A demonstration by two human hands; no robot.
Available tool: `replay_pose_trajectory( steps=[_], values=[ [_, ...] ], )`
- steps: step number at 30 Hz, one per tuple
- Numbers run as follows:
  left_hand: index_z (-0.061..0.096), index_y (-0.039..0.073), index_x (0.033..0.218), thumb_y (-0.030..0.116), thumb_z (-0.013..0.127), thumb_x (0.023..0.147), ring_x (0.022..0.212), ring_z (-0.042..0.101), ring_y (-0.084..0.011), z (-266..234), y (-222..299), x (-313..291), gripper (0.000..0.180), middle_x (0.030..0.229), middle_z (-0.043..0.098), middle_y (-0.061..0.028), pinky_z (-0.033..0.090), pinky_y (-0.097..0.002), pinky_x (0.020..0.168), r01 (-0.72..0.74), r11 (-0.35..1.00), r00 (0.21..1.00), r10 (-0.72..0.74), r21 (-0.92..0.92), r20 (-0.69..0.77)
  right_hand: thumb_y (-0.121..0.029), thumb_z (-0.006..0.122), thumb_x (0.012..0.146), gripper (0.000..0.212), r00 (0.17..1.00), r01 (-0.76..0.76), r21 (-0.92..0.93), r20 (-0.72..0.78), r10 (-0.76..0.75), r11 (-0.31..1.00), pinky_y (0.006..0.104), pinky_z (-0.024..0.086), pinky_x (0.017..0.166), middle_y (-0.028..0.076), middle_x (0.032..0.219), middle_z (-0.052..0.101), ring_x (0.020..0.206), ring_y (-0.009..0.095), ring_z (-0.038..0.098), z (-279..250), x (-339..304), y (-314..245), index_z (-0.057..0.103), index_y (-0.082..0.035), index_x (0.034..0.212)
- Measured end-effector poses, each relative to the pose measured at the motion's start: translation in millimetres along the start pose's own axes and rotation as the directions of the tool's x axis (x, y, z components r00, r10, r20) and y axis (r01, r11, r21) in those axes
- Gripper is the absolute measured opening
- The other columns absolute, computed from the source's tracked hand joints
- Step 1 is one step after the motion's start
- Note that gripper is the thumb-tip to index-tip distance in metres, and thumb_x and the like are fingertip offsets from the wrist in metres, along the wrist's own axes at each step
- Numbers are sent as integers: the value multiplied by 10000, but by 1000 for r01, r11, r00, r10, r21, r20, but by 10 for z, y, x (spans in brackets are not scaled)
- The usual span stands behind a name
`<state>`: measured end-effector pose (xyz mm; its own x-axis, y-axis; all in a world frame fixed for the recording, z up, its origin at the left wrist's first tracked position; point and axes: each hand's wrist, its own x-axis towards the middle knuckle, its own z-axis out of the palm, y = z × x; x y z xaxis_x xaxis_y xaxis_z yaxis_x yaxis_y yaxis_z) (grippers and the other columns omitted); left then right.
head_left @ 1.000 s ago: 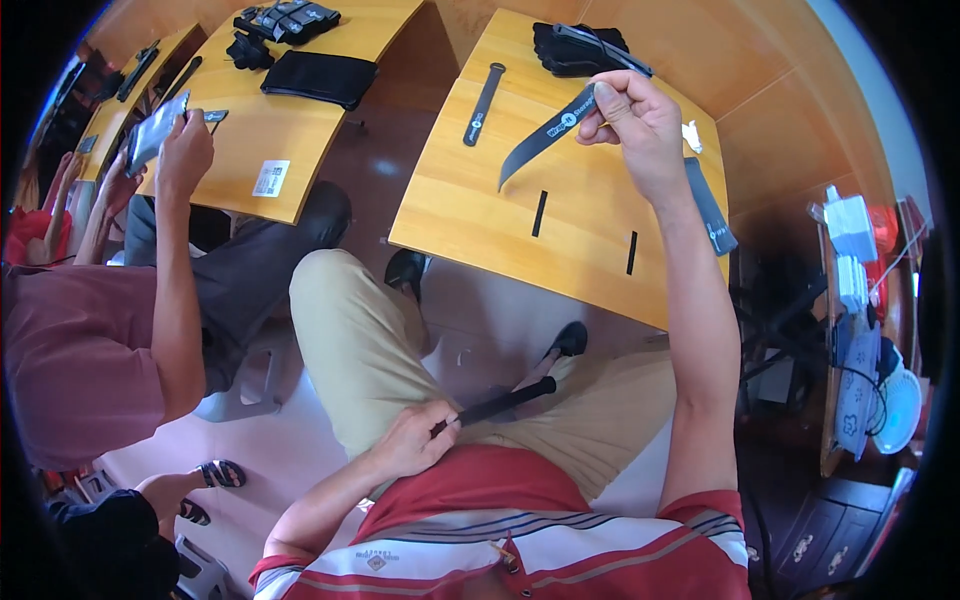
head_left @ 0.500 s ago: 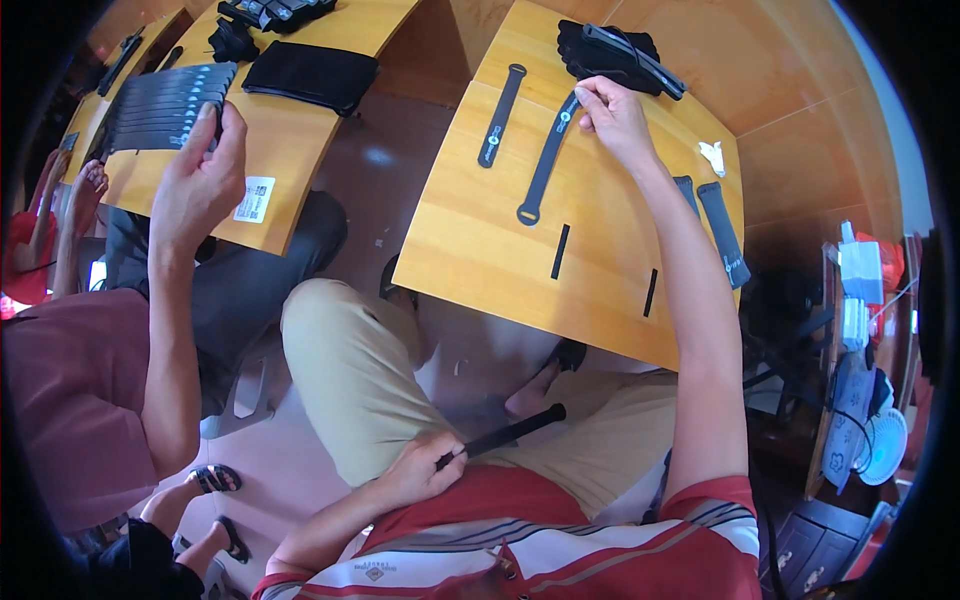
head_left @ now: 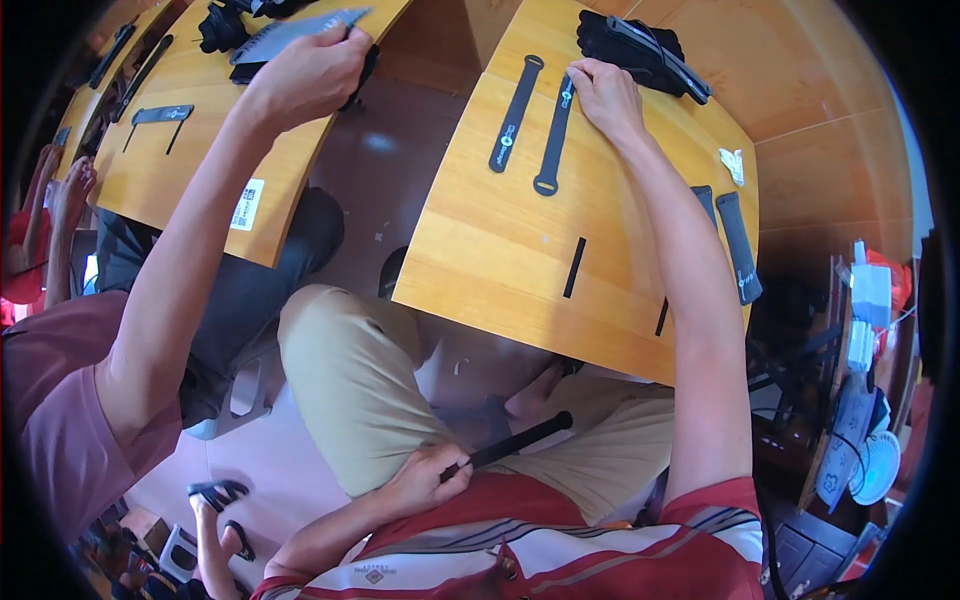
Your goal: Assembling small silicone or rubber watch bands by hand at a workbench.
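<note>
My right hand [head_left: 608, 95] is closed at the far end of a dark grey strap [head_left: 553, 145], which lies on the wooden table with its slotted end toward me. A second dark grey strap [head_left: 517, 115] lies beside it on the left. On my lap, my left hand [head_left: 432, 480] is wrapped round one end of a long, narrow black strip [head_left: 520, 441], which points up to the right. Two short black strips, one of them [head_left: 574, 267] in full view, lie on the near part of the table; my right forearm partly covers the other [head_left: 662, 317].
At the table's back lies a black bundle [head_left: 640, 55]; more grey straps [head_left: 738, 245] and a crumpled white scrap [head_left: 733, 165] lie right. At the left table [head_left: 215, 200], a co-worker's hand [head_left: 315, 75] holds a stack of grey straps. A white fan [head_left: 876, 468] stands far right.
My right hand has set the strap down alongside the other one, moving slightly away from me. The co-worker's hand has carried its stack away and to the right. My left hand stays on my lap.
</note>
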<state>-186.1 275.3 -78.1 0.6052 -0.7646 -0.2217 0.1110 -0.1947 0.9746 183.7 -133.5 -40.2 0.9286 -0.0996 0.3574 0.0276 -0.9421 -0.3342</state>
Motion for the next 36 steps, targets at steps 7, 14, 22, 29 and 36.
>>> replay_pose_trajectory(
  steps=[7, 14, 22, 29, 36],
  values=[
    [565, 27, 979, 94, 669, 925, 768, 636, -353, 10, 47, -20, 135, 869, 624, -166, 511, -423, 705, 10, 1000, 1000, -10, -19, 6, -327, 604, 964, 270, 998, 41, -79, -47, -45, 996, 503, 560, 817, 169, 947, 748, 942, 388, 711, 14, -44, -75, 760, -120, 1040],
    [563, 26, 980, 93, 669, 922, 723, 629, -349, 17, 37, -45, 138, 822, 616, -163, 505, -421, 668, -48, 999, 998, 47, -9, -47, -327, 673, 916, 268, 984, 176, 9, 18, -176, 984, 441, 551, 839, 111, 1012, 739, 956, 340, 698, -94, -249, -559, 758, -92, 1014],
    [567, 22, 974, 101, 666, 923, 709, 625, -343, 43, -30, -65, 137, 816, 614, -165, 494, -424, 648, -112, 994, 992, 111, -6, -58, -316, 785, 834, 339, 832, 375, 64, 418, -366, 925, 413, 521, 909, 106, 1027, 704, 1079, 290, 634, -333, -760, -1212, 746, -3, 960],
    [569, 30, 939, 127, 663, 946, 762, 634, -333, 57, -57, -96, 136, 846, 636, -152, 505, -427, 700, -101, 995, 995, 100, -22, -31, -192, 676, 917, 227, 759, 469, 76, 475, -445, 880, 429, 525, 883, 136, 1019, 696, 1009, 331, 659, -333, -721, -1162, 717, 24, 973],
    [571, 27, 935, 117, 678, 928, 738, 641, -331, 62, -49, -94, 140, 836, 648, -149, 510, -425, 681, -144, 990, 989, 144, -4, -38, -158, 572, 995, 168, 849, 384, 129, 340, -405, 914, 469, 516, 827, 193, 968, 670, 933, 401, 646, -336, -694, -1113, 625, 1, 981]
  ],
)
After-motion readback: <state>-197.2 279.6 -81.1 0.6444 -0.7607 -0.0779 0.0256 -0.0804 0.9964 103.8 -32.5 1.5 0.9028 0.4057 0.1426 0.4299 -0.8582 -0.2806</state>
